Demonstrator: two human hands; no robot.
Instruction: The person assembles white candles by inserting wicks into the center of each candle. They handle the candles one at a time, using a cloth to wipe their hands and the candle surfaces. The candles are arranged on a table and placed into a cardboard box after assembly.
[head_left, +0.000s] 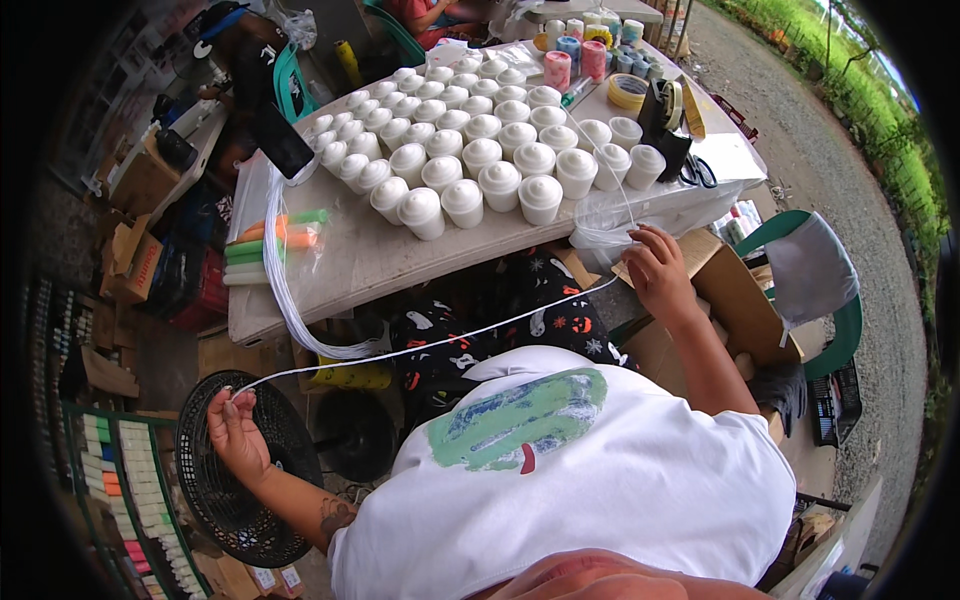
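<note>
A thin white cord [480, 331] stretches in a shallow sag across my lap between my two hands. At lower left, my left hand [238, 432] pinches one end of it, with thumb and fingers together beside a black mesh basket. My right hand [660, 268] is raised at the table's front edge, fingers closed on the cord. From there a strand runs up over the tabletop. A bundle of loose white cords [283, 290] hangs off the table's left front. Rows of white cups with domed tops [482, 155] fill the middle of the table.
Green, orange and white sticks in clear plastic [270, 245] lie at the table's left. Tape rolls [627, 92], scissors [698, 172] and coloured candles [557, 70] sit at the right and back. A green chair [845, 320] and cardboard box [735, 300] stand right. Another person [250, 60] is at far left.
</note>
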